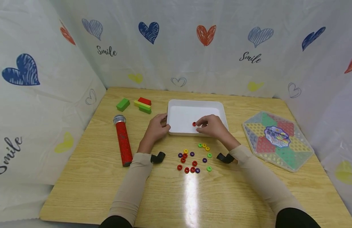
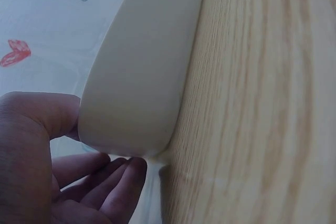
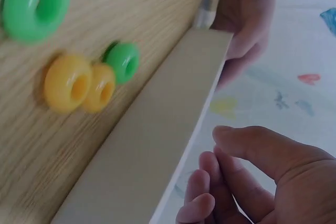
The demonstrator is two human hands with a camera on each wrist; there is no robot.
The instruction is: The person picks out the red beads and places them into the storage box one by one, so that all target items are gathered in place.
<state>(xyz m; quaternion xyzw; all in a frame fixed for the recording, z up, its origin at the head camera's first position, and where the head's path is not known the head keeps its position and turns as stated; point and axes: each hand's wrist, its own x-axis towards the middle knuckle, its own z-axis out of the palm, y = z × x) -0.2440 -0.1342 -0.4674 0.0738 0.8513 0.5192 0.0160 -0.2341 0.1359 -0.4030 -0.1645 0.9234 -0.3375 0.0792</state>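
While the left hand's grip (image 1: 157, 126) holds the near left corner of a white tray (image 1: 181, 115), thumb at the rim and fingers around the left end, the right hand's grip (image 1: 210, 126) is over the tray's near right part, with fingers bent and thumb close to the index finger. One red bead (image 1: 193, 124) lies just left of those fingertips, above or on the tray floor; whether they pinch it, I cannot tell. That bead is a round ring, too small to show which way its hole faces. The tray sits near the middle of the far edge of the table (image 1: 87, 190), its long axis running left to right, roughly along that edge. Loose beads (image 1: 193, 163) in red, yellow, green and purple lie scattered between the tray and the table's near edge, between the two wrists. Toward the left edge a red microphone (image 1: 124, 142) points its silver head at the far left corner, with a green block (image 1: 123, 104) and a group of coloured blocks (image 1: 144, 101) beyond it. Near the right edge lies a six-sided game board (image 1: 274, 153).
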